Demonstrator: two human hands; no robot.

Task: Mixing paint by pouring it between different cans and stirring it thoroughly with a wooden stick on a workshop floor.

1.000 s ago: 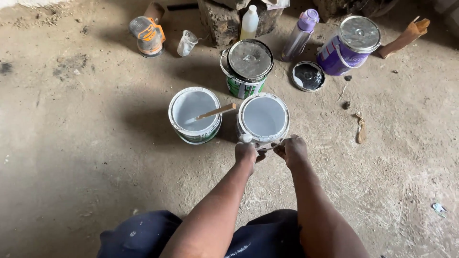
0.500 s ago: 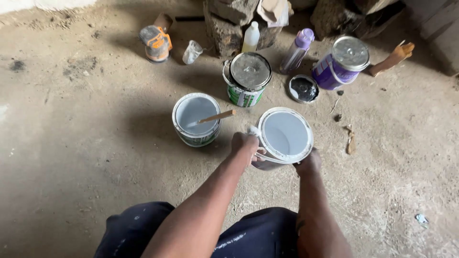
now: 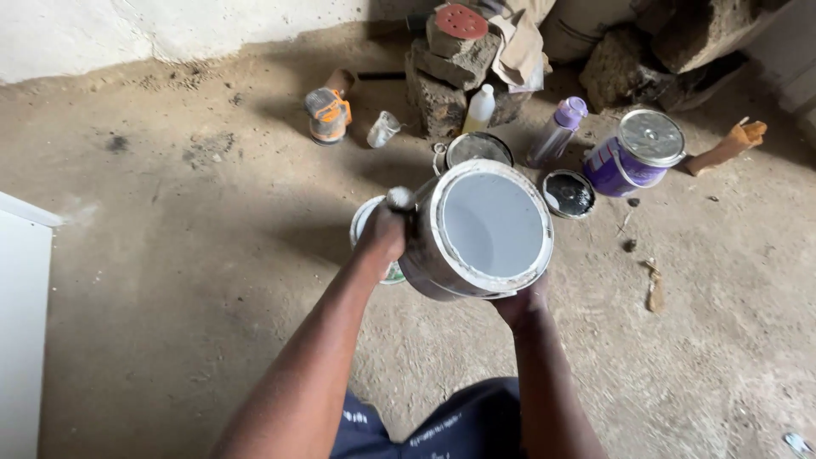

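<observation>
Both hands grip an open paint can (image 3: 489,229) of pale grey paint, lifted off the floor (image 3: 170,280) and tilted toward the camera. The left hand (image 3: 382,234) clasps its left wall, while the right hand (image 3: 520,302) cups its near underside. Just behind it sit a white bucket (image 3: 367,223) and a lidded can (image 3: 478,149).

Dusty concrete floor (image 3: 170,280), white wall (image 3: 170,34), shadows

paint can (image 3: 476,234): metal, wet glossy paint | floor (image 3: 170,280): rough matt concrete | purple can lid (image 3: 651,137): shiny metal
</observation>
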